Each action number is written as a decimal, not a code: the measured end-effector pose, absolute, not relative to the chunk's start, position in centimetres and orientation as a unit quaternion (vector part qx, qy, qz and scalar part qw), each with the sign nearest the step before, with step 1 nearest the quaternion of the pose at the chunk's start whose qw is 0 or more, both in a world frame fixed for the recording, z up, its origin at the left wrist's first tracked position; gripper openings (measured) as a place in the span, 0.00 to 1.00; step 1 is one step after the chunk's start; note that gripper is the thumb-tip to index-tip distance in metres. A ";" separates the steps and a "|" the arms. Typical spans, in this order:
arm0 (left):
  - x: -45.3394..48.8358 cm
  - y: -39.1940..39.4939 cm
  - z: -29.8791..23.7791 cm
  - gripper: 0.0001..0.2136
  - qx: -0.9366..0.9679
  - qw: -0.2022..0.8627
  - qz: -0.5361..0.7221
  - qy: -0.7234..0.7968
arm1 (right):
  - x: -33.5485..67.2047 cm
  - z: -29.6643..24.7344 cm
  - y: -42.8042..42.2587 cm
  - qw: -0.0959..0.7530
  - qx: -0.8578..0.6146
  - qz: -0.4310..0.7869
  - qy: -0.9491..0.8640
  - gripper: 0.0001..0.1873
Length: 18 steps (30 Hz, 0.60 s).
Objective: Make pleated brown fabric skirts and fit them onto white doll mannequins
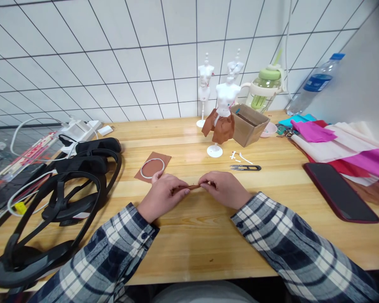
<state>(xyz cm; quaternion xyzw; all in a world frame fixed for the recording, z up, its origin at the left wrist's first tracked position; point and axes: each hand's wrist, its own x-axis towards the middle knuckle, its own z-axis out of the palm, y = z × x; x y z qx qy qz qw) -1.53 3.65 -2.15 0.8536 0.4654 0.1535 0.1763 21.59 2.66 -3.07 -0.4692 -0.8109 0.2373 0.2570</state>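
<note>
Both hands meet over the middle of the table, pinching a narrow folded strip of brown fabric [194, 187]. My left hand [164, 193] grips its left end between thumb and fingers. At the other end, the fingertips of my right hand [224, 188] are closed on the strip. A small dark line stands out near the fabric's middle, too fine to name. Left of my left hand lies a flat square of brown fabric [164, 159] with a silver ring [141, 170] on it. Thread snips [246, 167] rest beyond my right hand, beside small white plastic pieces [246, 158].
White mini dress forms [228, 94] stand at the back, one wearing brown fabric [225, 127]. Beside them are a cardboard box [248, 130], a green-lidded jug [267, 86] and a water bottle [317, 84]. A phone [341, 191] and coloured fabrics [331, 147] lie right; black headsets [82, 181] crowd the left.
</note>
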 end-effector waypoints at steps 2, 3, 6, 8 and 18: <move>-1.5 3.7 -2.3 0.11 0.846 0.197 0.144 0.474 | 21.5 -3.2 2.7 0.268 -0.478 0.253 -0.797 0.08; -1.5 3.8 -2.3 0.11 0.842 0.209 0.142 0.477 | 21.6 -3.4 2.8 0.277 -0.485 0.263 -0.787 0.08; -1.5 3.9 -2.4 0.11 0.831 0.242 0.143 0.480 | 21.7 -3.6 2.9 0.313 -0.501 0.310 -0.745 0.09; -1.4 3.8 -2.3 0.11 0.825 0.256 0.146 0.482 | 21.8 -3.5 3.0 0.334 -0.503 0.343 -0.720 0.10; -1.4 3.6 -1.7 0.13 0.805 0.283 0.198 0.482 | 22.2 -3.0 2.8 0.332 -0.494 0.533 -0.602 0.23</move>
